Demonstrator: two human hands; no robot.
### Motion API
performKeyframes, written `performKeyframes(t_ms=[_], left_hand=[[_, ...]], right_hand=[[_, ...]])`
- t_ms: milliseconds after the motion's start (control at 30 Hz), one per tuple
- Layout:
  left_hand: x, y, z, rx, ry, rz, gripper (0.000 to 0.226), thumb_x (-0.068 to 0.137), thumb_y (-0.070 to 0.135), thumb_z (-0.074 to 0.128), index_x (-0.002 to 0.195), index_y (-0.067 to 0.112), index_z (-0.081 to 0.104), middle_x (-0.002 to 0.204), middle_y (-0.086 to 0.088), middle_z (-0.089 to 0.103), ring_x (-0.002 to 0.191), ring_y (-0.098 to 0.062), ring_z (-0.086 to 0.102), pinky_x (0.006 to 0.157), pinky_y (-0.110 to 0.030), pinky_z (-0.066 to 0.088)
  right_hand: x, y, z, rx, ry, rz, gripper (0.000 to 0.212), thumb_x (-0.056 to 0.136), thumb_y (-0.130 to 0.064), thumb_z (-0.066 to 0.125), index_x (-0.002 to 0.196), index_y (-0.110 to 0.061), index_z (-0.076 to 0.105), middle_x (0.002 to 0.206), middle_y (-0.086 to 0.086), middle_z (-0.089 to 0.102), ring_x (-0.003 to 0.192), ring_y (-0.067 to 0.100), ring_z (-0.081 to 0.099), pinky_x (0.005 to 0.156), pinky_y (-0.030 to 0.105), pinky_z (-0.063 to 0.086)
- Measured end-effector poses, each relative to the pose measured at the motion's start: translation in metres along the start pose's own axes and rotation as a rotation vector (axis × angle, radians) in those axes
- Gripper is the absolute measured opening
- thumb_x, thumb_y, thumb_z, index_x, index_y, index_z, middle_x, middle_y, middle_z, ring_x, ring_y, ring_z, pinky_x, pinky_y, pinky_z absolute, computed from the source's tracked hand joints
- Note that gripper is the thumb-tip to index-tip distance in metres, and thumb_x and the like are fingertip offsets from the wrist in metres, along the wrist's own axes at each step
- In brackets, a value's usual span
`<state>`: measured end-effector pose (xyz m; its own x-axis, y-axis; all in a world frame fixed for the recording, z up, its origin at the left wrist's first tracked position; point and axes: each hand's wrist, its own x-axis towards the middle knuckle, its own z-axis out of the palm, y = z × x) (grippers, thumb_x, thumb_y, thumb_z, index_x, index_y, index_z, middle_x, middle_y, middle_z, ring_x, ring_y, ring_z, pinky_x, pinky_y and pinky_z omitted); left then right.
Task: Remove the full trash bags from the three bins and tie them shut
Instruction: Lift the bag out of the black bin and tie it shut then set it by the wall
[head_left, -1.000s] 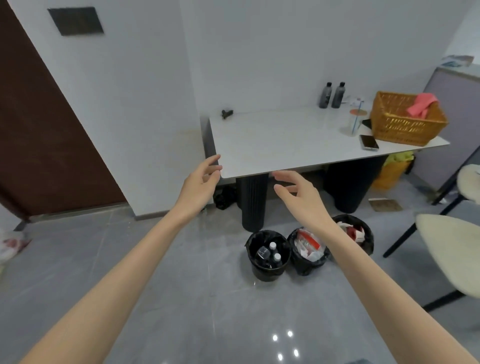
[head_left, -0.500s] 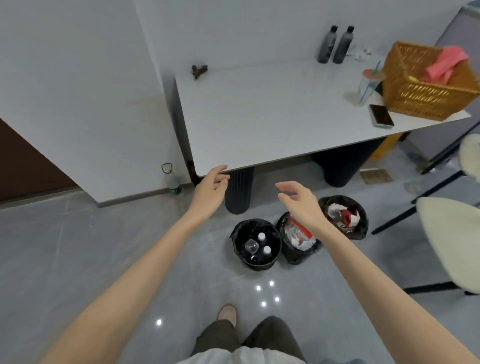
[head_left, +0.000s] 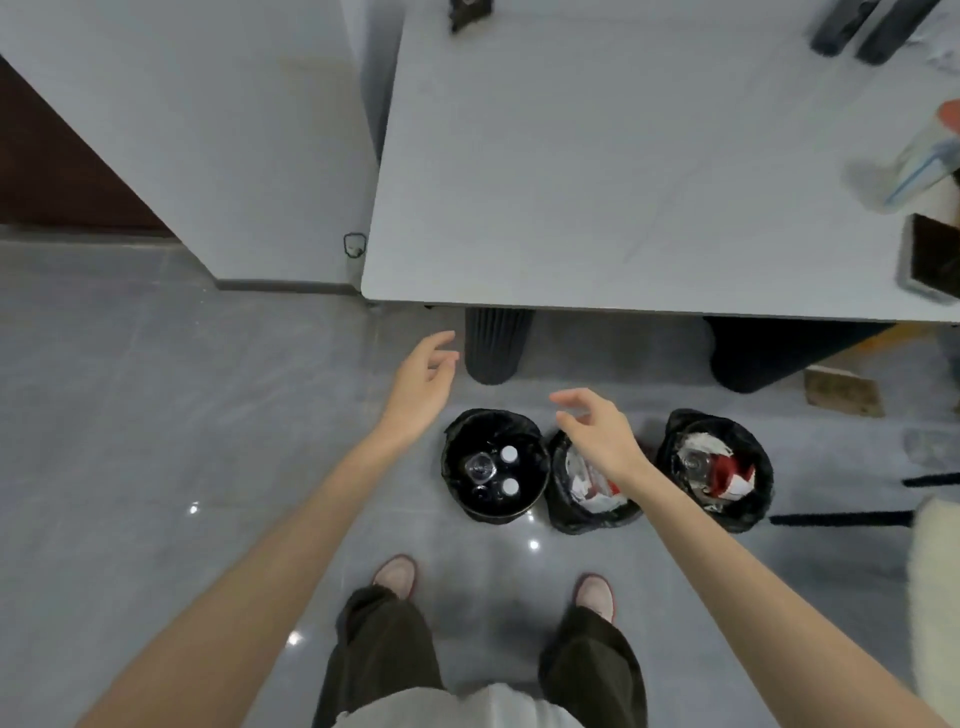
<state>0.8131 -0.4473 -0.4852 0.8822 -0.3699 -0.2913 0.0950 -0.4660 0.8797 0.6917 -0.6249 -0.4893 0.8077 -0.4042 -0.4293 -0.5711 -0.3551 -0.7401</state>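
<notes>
Three small bins lined with black trash bags stand in a row on the grey floor before the table. The left bin holds clear bottles with white caps. The middle bin holds white and red wrappers and is partly hidden by my right hand. The right bin holds a bottle and red-white packaging. My left hand hovers above and left of the left bin, fingers relaxed, holding nothing. My right hand hovers over the middle bin, fingers loosely spread, also empty.
A white table juts over the floor just beyond the bins, on dark ribbed legs. A phone and a cup lie at its right edge. A pale chair stands at the right. My feet stand just behind the bins.
The view has tipped down and come nearer the bins. Both hands have dropped from table-edge height toward the bins, the right one now over the middle bin.
</notes>
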Motion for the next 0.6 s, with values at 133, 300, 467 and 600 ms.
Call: performKeyframes(t_ms=[133, 300, 467, 600], left_hand=[[-0.005, -0.031, 0.050, -0.041, 0.127, -0.108, 0.037, 0.096, 0.012, 0.042, 0.132, 0.019, 0.046, 0.119, -0.001, 0.060, 0.106, -0.014, 0.055, 0.093, -0.022, 0.042], [0.009, -0.092, 0.102, -0.070, 0.171, -0.204, 0.038, 0.094, 0.008, 0.041, 0.131, 0.018, 0.047, 0.108, 0.003, 0.059, 0.098, -0.014, 0.054, 0.085, -0.031, 0.044], [0.033, -0.179, 0.148, -0.070, 0.191, -0.184, 0.037, 0.093, 0.007, 0.042, 0.128, 0.017, 0.050, 0.106, 0.004, 0.060, 0.095, -0.015, 0.056, 0.090, -0.031, 0.043], [0.050, -0.245, 0.174, -0.047, 0.178, -0.120, 0.036, 0.094, 0.008, 0.042, 0.128, 0.016, 0.050, 0.108, 0.003, 0.060, 0.098, -0.016, 0.057, 0.097, -0.034, 0.043]], right_hand=[[0.029, 0.053, -0.005, -0.050, -0.118, -0.002, 0.028, 0.094, -0.015, 0.049, 0.122, -0.015, 0.058, 0.123, -0.004, 0.059, 0.091, 0.006, 0.053, 0.072, 0.009, 0.043], [0.064, 0.117, 0.016, -0.078, -0.161, 0.001, 0.028, 0.093, -0.016, 0.052, 0.120, -0.018, 0.061, 0.121, -0.004, 0.062, 0.096, 0.010, 0.056, 0.083, 0.022, 0.049], [0.106, 0.190, 0.063, -0.045, -0.160, -0.015, 0.027, 0.092, -0.012, 0.054, 0.117, -0.016, 0.062, 0.119, 0.001, 0.063, 0.103, 0.015, 0.058, 0.097, 0.025, 0.042], [0.138, 0.239, 0.102, -0.035, -0.132, -0.062, 0.027, 0.092, -0.014, 0.054, 0.117, -0.019, 0.062, 0.121, -0.001, 0.062, 0.100, 0.013, 0.057, 0.096, 0.025, 0.041]])
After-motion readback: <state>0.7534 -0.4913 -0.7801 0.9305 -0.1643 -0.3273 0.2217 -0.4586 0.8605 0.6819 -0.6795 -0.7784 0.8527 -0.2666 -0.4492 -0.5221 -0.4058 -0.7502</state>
